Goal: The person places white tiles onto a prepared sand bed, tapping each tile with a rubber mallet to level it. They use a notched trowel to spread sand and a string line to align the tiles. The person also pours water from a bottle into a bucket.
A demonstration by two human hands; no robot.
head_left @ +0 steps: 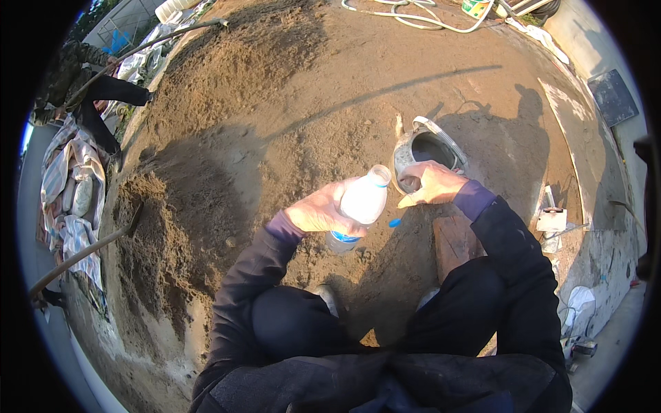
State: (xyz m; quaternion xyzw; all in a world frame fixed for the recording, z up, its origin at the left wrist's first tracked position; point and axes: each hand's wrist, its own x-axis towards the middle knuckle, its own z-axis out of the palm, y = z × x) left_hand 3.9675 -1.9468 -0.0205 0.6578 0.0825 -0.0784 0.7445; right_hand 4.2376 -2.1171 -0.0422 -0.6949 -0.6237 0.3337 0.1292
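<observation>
My left hand [327,208] is wrapped round a clear plastic bottle [365,199] with white contents. The bottle leans with its uncapped mouth up and to the right, towards a worn, lidless kettle [403,155]. That kettle stands on the soil with its spout pointing away and its pale arched handle [444,134] over the right side. My right hand [434,184] is at the kettle's near rim, fingers over the opening and thumb outside. A small blue cap [394,223] lies just below the hands. Shadow hides the kettle's inside.
A brick-like block [456,242] rests by my right knee. Loose soil is heaped on the left [165,220], where a long-handled tool [89,258] reaches in. At upper left another person [103,89] holds a pole. A pale hose [413,17] lies coiled at the far side.
</observation>
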